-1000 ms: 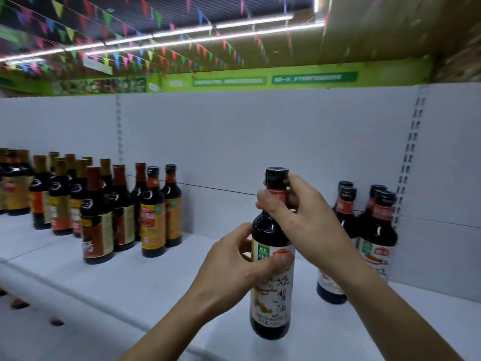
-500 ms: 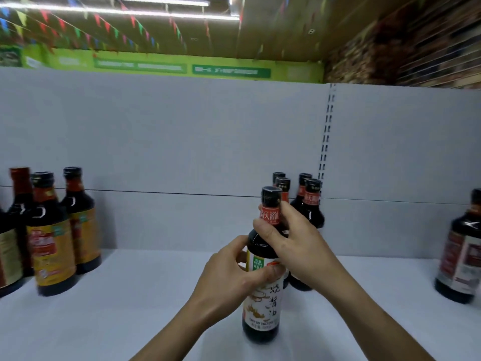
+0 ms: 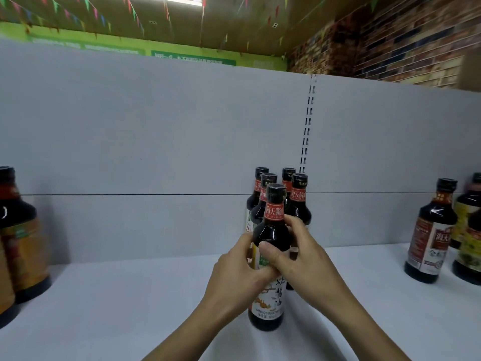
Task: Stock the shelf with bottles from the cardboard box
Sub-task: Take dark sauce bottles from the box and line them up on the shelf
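The bottle point(image 3: 272, 230) stands upright on the shelf point(image 3: 130, 308), cap up, just in front of four matching bottles point(image 3: 299, 201). The left hand point(image 3: 234, 280) and right hand point(image 3: 304, 259) both clasp its shoulder. Its red neck band reads 海天酱油.

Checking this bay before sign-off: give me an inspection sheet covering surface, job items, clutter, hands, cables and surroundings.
Surface: white shelf, with bottles standing on it.
Job's things: soy sauce bottle upright in both hands, just in front of a cluster of four matching bottles; cardboard box not in view.
Clutter: nothing seen.
Hands: left hand and right hand both grip the bottle around its shoulder and upper body.
Cables: nothing seen.
Surroundings: blurred bottles at the left edge, other bottles at the right, grey back panel, brick-pattern wall above.
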A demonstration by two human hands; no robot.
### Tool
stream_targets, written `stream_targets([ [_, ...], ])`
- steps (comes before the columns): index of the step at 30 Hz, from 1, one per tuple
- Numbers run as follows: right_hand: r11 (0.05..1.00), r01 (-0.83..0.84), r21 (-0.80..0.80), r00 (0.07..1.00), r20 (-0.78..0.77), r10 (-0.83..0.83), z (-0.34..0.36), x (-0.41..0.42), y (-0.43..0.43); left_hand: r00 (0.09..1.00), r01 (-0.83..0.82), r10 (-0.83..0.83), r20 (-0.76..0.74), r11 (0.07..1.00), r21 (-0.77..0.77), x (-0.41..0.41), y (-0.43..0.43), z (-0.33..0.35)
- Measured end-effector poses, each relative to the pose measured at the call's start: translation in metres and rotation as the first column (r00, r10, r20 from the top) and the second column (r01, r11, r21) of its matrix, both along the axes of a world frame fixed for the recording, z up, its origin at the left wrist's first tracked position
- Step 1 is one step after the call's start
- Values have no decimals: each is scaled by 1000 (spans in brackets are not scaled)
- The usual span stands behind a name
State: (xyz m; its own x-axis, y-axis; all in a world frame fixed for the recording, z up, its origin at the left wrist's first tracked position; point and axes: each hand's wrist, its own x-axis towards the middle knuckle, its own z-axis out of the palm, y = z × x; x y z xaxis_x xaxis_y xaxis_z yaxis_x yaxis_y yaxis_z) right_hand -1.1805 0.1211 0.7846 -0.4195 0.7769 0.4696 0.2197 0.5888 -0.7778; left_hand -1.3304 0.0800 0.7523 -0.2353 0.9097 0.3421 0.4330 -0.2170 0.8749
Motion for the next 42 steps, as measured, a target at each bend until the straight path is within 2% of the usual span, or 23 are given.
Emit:
stream_targets([
  [8,994,107,28,994,4,-107,-10,24,12,990,121,-123,-66,992,-30,25,15,-1],
  [16,994,112,5,994,1,-112,-12,49,33,984,160,-163,-74,986,-51,40,25,-7],
  [26,999,36,-1,998,44,-36,-25,62,47,958,162,-216,-188,950,-265,40,30,-24],
  [36,996,-6,-84,1000,18,8,-43,70,64,972,142,-179,-153,963,-229,51,42,-28],
  [42,993,-28,-111,994,101,39,-52,75,72,984,96,-123,-132,976,-195,54,45,-31],
])
